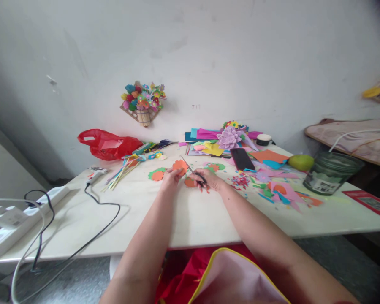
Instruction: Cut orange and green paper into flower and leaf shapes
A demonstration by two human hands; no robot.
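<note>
Orange flower cut-out, lifted just above the middle of the bench. The left hand pinches it by its near edge, thumb and fingers pressed together on the sheet. The piece appears to be thin craft foam or felt: probably very light, soft and bendable, with little slip but easily creased or torn at the narrow notches between petals. A flat grip near the centre would likely support it best, leaving the scalloped rim free. Scissors, dark-handled, lie in the right hand, its fingers curled about the handles; the blades point toward the cut-out, though whether they are parted cannot be told. The scissors should be stiff and the heavier of the two, best held by the handle loops.

Surroundings: an orange disc lies on the bench between the hands, with orange scraps just beside it. Layered green and orange flowers lie to the left of the left hand. Farther out are a phone, a dark green jar, a red plastic bag and a glue gun with its cord.
</note>
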